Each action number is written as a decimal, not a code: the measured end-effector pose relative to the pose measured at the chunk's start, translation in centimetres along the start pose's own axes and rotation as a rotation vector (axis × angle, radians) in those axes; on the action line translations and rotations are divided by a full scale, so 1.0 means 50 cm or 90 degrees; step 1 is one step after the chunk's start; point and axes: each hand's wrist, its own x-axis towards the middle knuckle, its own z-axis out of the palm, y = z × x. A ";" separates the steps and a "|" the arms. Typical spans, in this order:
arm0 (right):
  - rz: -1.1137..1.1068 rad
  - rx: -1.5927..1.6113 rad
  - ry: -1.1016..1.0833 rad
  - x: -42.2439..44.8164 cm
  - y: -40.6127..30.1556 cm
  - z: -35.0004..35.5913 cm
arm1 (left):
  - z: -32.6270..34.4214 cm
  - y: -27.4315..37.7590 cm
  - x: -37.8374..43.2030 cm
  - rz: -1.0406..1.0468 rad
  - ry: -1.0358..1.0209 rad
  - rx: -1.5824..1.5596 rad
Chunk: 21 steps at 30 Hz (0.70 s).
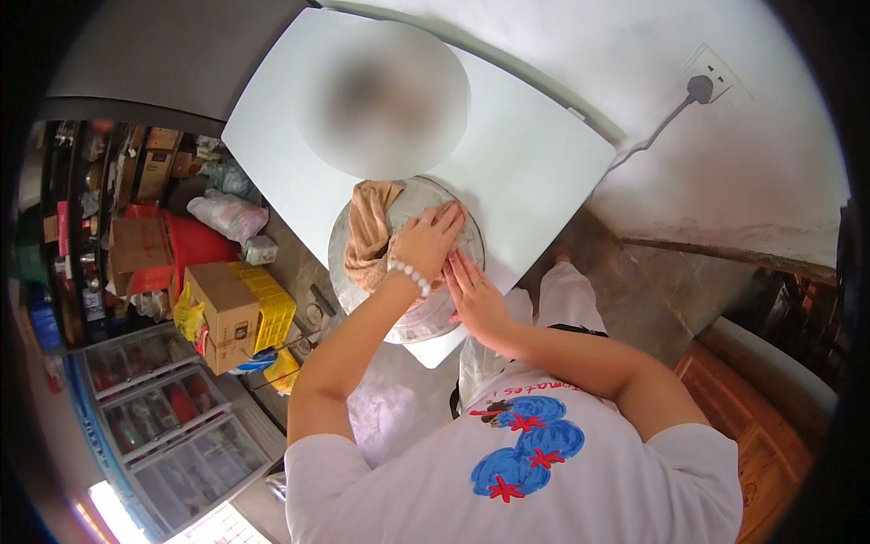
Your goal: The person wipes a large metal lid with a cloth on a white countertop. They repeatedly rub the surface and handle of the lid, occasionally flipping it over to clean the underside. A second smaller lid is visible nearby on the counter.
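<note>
A round grey object (pixel 427 190), seemingly a lid, sits at the front corner of a white flat-topped surface (pixel 530 163). A brown cloth (pixel 370 224) is bunched over its left side and extends under my left hand (pixel 425 241). That hand wears a beaded bracelet and presses on the cloth with bent fingers. My right hand (pixel 476 299) lies against the near right side of the round object, its fingertips beside my left hand. Its fingers are extended and the thumb is apart. Whether it grips the object's edge cannot be seen.
A large blurred oval (pixel 387 102) covers the surface's far part. A corded plug (pixel 699 90) sits in a wall socket at right. Left are a cardboard box (pixel 221 306), a yellow crate (pixel 265 306), clear drawers (pixel 166 415) and crowded shelves (pixel 88 224). A wooden panel (pixel 747 435) stands at lower right.
</note>
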 end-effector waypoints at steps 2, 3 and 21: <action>0.004 -0.018 -0.014 0.001 -0.002 -0.006 | -0.014 0.004 0.030 -0.039 -0.022 -0.041; 0.005 -0.028 -0.019 0.002 0.000 -0.011 | -0.020 0.009 0.042 -0.059 -0.031 -0.060; 0.011 -0.008 -0.019 0.007 0.002 -0.022 | -0.013 -0.002 0.061 -0.171 0.001 -0.031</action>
